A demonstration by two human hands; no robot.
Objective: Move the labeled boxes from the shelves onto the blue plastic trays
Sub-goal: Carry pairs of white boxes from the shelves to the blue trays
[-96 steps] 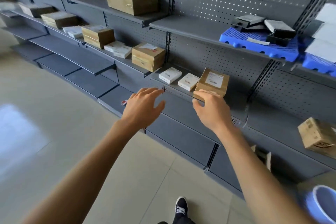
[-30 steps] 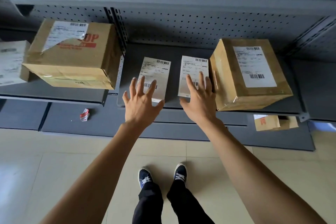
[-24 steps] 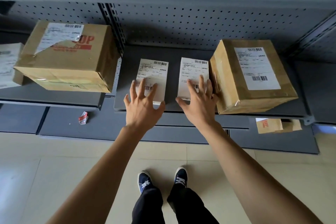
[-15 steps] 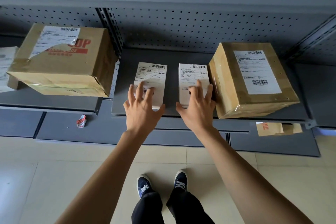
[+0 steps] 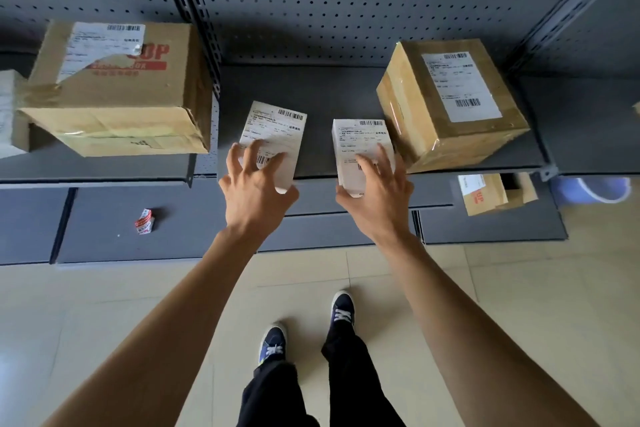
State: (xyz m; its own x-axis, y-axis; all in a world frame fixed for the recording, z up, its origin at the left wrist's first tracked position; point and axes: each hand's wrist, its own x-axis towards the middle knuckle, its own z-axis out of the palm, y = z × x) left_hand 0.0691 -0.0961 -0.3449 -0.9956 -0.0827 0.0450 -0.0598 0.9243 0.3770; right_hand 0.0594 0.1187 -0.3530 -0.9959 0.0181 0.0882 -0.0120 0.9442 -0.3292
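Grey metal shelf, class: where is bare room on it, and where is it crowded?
Bare: behind the two small white boxes, between the torn brown carton and taped brown carton. Crowded: front edge, where left hand and right hand grip those boxes.

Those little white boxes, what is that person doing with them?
A person is standing at a gray shelf and picking up two small white boxes, one in each hand. The left hand grips the left white box and the right hand grips the right white box, both at the shelf's front edge. Two bigger brown boxes sit on either side. No blue tray shows here.
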